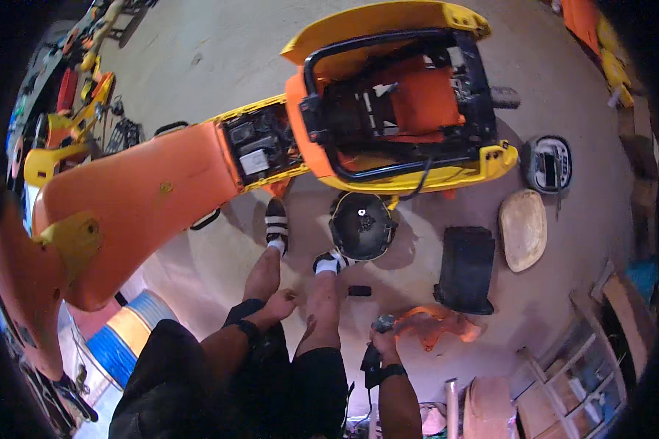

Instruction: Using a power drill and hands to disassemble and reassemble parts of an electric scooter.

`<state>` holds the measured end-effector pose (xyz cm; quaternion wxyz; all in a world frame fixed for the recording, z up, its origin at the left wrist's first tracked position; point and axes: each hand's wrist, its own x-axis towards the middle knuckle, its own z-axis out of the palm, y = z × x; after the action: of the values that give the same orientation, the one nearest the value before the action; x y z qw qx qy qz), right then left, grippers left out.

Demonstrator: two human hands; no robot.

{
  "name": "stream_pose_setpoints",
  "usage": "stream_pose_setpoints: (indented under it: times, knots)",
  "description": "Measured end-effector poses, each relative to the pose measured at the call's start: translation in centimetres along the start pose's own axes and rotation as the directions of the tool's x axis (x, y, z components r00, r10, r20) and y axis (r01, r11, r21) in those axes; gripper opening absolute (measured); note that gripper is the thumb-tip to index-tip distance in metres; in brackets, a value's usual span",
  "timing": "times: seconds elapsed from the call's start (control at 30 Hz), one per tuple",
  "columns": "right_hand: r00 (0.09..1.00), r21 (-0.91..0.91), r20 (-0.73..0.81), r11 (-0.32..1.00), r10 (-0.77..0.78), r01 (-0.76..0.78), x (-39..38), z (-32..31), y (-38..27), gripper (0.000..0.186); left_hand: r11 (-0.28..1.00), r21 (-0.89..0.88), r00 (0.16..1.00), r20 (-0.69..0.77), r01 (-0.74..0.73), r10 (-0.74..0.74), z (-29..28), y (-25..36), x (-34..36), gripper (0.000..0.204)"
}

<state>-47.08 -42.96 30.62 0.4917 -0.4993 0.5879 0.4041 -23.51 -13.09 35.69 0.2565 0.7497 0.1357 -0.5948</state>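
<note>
tool clamped in my right hand, low beside the orange panel; my left hand curls between my legs, grip i can't tell; floor opens between black basin and dark panel.

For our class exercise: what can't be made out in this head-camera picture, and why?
All in the head view:
1. Left hand: too small and curled to tell whether it holds anything.
2. Handheld tool: its grip is hidden by the right hand.
3. Small dark pieces in the black bowl: too small to identify.
4. Blue and yellow object: partly hidden by dark clothing.
5. Tan panel: cut off by the lower edge.
</note>
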Motion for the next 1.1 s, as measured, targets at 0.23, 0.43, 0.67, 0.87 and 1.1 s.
stream_pose_setpoints:
  times: [0.23, 0.43, 0.67, 0.87, 1.1]
  knots:
    - [0.994, -0.275, -0.062, 0.959, -0.095, 0.074, 1.4, -3.3, -4.0, 0.046, 0.971, -0.213, 0.994, -0.045, -0.107, 0.099, -0.3, -0.2, 0.4, 0.040]
    - [0.992, -0.454, -0.010, 0.885, -0.122, 0.104, -5.8, -1.2, -11.4, 0.036, 0.883, -0.406, 0.967, -0.184, -0.237, 0.175, 0.5, -1.7, -0.6, 0.043]
    - [0.988, -0.289, 0.065, 0.945, -0.142, 0.155, -12.1, 4.0, -12.8, 0.027, 0.883, -0.424, 0.975, -0.173, -0.202, 0.140, -1.5, -7.2, -2.2, 0.037]
    - [0.980, 0.054, -0.075, 0.980, -0.185, 0.189, -15.5, 1.8, -5.4, 0.024, 0.893, -0.443, 0.965, -0.258, -0.072, -0.051, -6.4, -14.0, -5.0, 0.028]
    - [0.930, -0.299, -0.334, 0.953, -0.156, 0.052, -26.8, -2.3, 1.8, 0.025, 0.964, -0.236, 0.978, -0.195, -0.124, 0.078, -7.0, -13.6, -11.4, 0.036]
